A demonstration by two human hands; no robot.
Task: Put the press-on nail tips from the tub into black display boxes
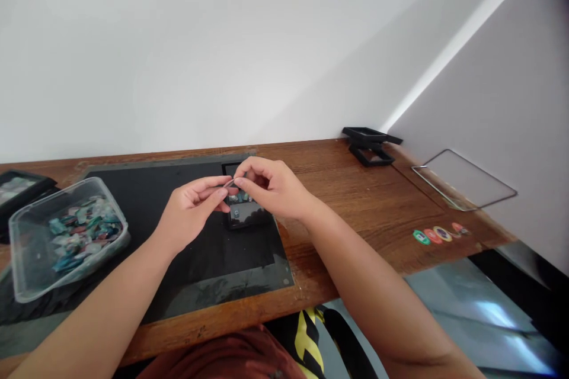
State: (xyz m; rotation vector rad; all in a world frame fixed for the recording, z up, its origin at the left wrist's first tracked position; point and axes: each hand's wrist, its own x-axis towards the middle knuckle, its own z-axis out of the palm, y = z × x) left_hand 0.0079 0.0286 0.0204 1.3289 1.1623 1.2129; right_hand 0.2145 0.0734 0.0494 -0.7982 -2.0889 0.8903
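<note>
— Plain white walls meet in the far right corner, and a brown wooden desk (355, 201) runs along them with a dark mat (146, 207) laid over its left part. What are the hands doing?

— Both are raised just above the middle of the mat. The left hand (191, 210) and the right hand (271, 186) meet fingertip to fingertip, and each pinches an end of a thin, pale, curved strip (229, 183). The fingers of both hands are closed together on it.

— What is the strip?

— Too small and thin to tell; it looks like a short piece of wire or cord.

— Anything below the hands?

— A small black tray (246, 213) sits on the mat right under them, at the far edge of the mat. Some greenish pieces lie in it, partly hidden by the right hand.

— And to the left?

— A clear plastic tub (26, 249) stands on the left of the mat, well apart from the hands, holding a heap of teal, white and reddish pieces (82, 231). Beyond it, at the left edge, part of another dark tray (22, 186) shows.

— The right side?

— A black folding stand (371, 145) is at the far right of the desk near the wall. A clear glass sheet (464, 180) lies near the right wall, and a row of round coloured stickers (438, 234) sits near the desk's right front edge.
</note>
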